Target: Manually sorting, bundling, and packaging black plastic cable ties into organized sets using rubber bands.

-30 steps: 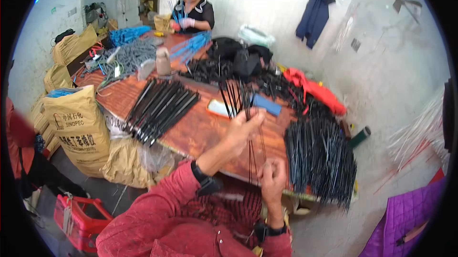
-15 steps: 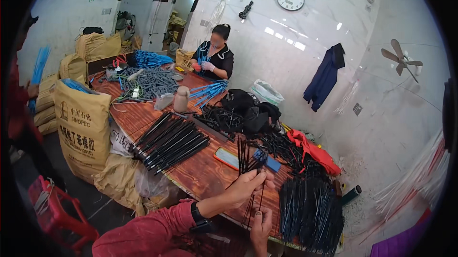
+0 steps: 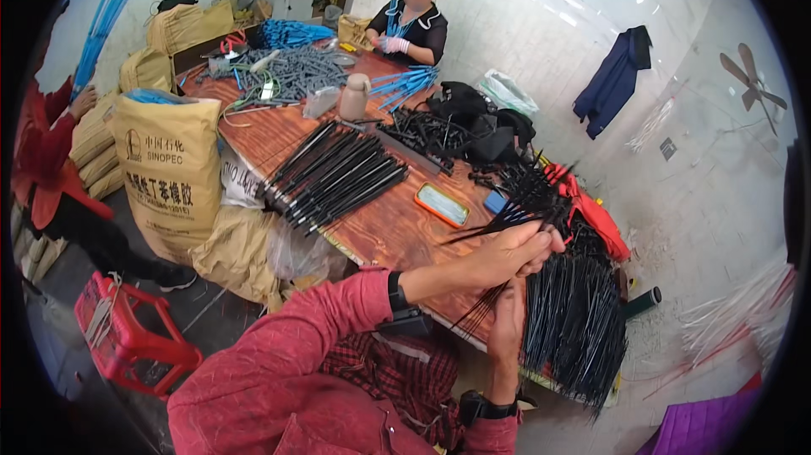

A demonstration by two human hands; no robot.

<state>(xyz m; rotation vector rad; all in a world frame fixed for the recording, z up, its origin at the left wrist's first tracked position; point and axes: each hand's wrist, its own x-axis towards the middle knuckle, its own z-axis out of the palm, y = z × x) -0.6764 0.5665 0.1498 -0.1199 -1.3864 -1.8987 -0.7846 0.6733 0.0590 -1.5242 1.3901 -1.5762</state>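
My left hand [image 3: 519,250] is closed around a fan of thin black rods [image 3: 528,197] over the table's front edge. Their dark ends spread up and to the left past the fist, and thinner ends [image 3: 475,317] stick out below it. Just under it is my right hand [image 3: 507,320], upright beside the rods; its fingers are mostly hidden, and I cannot tell whether it grips anything. Right beside that hand, a thick pile of thin black rods [image 3: 574,328] hangs over the table edge. A blue block [image 3: 495,201] lies behind the bundle.
The reddish wooden table [image 3: 372,239] carries a row of black rods [image 3: 338,176], an orange-rimmed case [image 3: 442,204], a beige bottle [image 3: 355,96] and grey parts [image 3: 304,75]. A co-worker [image 3: 410,28] sits opposite. Another person [image 3: 55,159] holds blue rods at left, near a red stool [image 3: 135,332].
The view has shifted. The rods in my left hand have swung from upright to a slanting fan. My right hand has come up close under the left. The co-worker's hands have lowered.
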